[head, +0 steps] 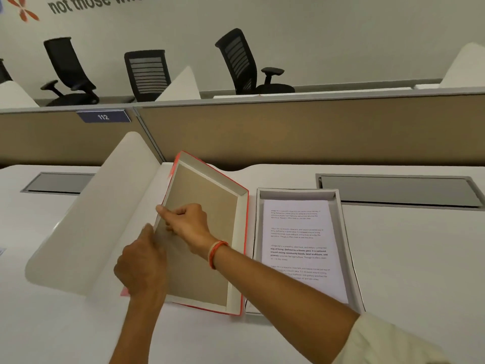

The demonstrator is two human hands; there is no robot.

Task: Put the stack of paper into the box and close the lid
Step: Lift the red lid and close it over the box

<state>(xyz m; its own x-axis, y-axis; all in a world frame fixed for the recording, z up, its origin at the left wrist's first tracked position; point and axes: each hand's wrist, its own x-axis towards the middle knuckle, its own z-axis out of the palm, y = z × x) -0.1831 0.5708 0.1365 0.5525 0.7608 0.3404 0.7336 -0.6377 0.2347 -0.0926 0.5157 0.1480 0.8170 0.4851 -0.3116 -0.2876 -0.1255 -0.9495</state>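
A cream sleeve [388, 342] enters at the desk's [406, 258] near right corner, the arm crossing leftward. The right hand [187, 220], with an orange bangle [216, 253], pinches the lid's [202, 232] left rim. The left hand [140, 269] appears to grip that rim lower down, fingers hidden. The red-edged lid tilts up, inside showing. Touching its right edge, the open box [343, 245] holds the stack of paper [301, 248]. Bare desk stretches right and near.

Three black chairs [237, 61] stand behind a tan partition [288, 132] bearing a sign [103, 116] (it reads 112). A white divider [86, 214] curves over the white desk [420, 258], near a grey hatch [396, 190].
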